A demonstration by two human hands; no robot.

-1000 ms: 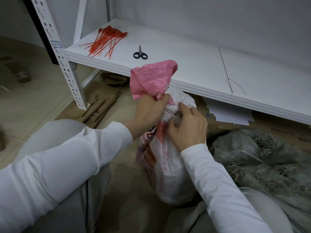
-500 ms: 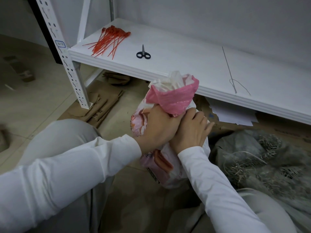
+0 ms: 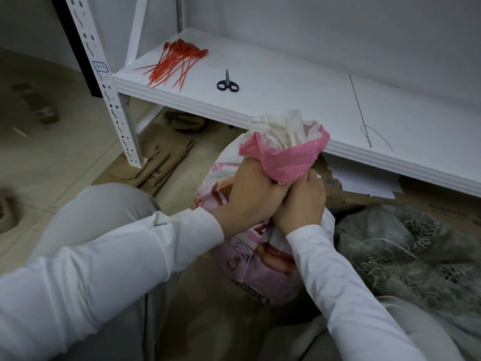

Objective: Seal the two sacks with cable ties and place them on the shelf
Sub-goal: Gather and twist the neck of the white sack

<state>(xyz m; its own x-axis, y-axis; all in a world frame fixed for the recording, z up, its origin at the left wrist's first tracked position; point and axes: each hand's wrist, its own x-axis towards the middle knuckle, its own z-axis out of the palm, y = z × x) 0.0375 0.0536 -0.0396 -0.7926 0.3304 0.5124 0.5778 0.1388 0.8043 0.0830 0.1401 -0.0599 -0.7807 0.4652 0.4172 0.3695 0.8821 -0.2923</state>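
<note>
Sack: the pink-and-white woven sack (image 3: 260, 261) stands on the floor between your knees, just in front of the shelf (image 3: 286, 82) and not yet on it.
Grip: your left hand (image 3: 250, 194) and right hand (image 3: 302, 204) touch each other, and both are clenched round the sack's gathered neck (image 3: 283, 157). I cannot tell whether a tie is already on it.
Handling: the body looks soft and full, so it will probably sag. Judging by the sheen, the weave is slick. Hold just under the flared mouth, and support the base when you lift.
Material: printed woven plastic that looks crinkly, with a white liner bunched out of the pink top.
Cable ties (image 3: 177, 63): thin, stiff red strips fanned out on the shelf's left end, well apart from the sack.
Scissors (image 3: 227, 83): small, with black handles, near the ties.
Grey sack (image 3: 390, 238): slumped to your right, a thin cloudy film over what looks like straw-like filling. It is likely light, and its mouth is not in view.
</note>
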